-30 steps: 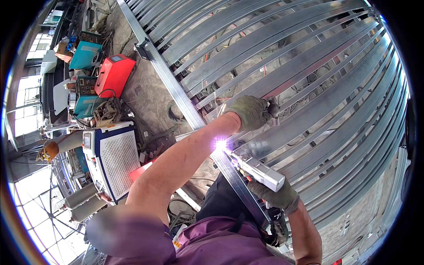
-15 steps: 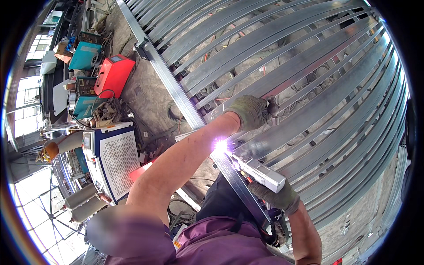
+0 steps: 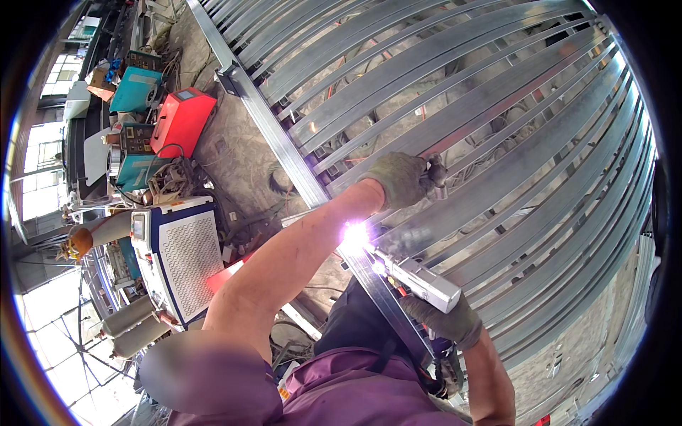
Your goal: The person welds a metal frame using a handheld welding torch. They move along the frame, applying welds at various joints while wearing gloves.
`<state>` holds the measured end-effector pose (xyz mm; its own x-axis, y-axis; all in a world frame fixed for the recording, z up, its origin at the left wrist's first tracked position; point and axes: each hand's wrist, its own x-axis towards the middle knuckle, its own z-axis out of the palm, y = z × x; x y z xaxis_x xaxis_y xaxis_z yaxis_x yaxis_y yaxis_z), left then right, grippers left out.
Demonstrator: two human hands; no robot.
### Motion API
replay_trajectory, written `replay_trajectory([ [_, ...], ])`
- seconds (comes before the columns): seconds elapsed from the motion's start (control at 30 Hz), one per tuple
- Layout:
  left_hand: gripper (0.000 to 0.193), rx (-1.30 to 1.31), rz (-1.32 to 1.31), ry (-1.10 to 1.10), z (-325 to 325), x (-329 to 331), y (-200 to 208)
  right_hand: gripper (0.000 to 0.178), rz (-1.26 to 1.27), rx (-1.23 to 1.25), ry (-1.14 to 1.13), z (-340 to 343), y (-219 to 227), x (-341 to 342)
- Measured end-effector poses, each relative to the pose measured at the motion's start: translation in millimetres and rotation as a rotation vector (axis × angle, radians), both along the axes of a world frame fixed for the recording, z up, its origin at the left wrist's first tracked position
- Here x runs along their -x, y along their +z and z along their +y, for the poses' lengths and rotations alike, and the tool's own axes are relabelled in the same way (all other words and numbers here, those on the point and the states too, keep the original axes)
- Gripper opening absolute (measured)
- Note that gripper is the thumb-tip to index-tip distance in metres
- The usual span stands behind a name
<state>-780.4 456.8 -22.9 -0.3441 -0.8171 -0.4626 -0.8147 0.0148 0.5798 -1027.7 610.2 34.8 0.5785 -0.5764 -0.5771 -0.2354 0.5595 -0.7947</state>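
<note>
Workshop floor (image 3: pixel 234 142) of bare, dusty concrete lies under a wide frame of long galvanised steel bars (image 3: pixel 497 128) that fills the right and upper part of the view. Nearest, at the lower right, the gloved right hand (image 3: pixel 444 319) is wrapped tight around the grey, boxy welding torch (image 3: pixel 419 280), whose nozzle points up and left. At its tip a white-violet arc (image 3: pixel 354 234) glares on the heavy frame rail (image 3: pixel 284 145) that runs diagonally from the lower middle to the upper left. Just beyond the arc, the left forearm reaches across, and the gloved left hand (image 3: pixel 401 177) is curled closed over one of the slanted bars, gripping it. Farther left on the floor stand a white welding machine (image 3: pixel 177 255) with a perforated panel, then a red machine (image 3: pixel 183 121) and teal ones (image 3: pixel 135 89) among coiled cables. Grey gas cylinders (image 3: pixel 128 326) lie at the lower left.
</note>
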Motion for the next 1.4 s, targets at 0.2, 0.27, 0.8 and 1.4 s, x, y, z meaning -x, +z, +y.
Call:
replay_trajectory([
  [0.2, 0.042, 0.111, 0.033, 0.031, 6, -5, -14, 0.044, 0.065, 0.014, 0.030, 16, 1, 11],
  [0.27, 0.042, 0.121, 0.043, 0.062, 7, -2, -14, 0.043, 0.101, 0.014, 0.000, 19, 6, 17],
  [0.8, 0.034, 0.033, 0.059, 0.072, 35, 26, -4, 0.029, 0.151, -0.108, -0.073, 38, 24, 78],
  [1.4, 0.036, 0.055, 0.019, 0.006, 37, 38, -20, 0.052, 0.005, -0.023, 0.016, 33, -13, 42],
])
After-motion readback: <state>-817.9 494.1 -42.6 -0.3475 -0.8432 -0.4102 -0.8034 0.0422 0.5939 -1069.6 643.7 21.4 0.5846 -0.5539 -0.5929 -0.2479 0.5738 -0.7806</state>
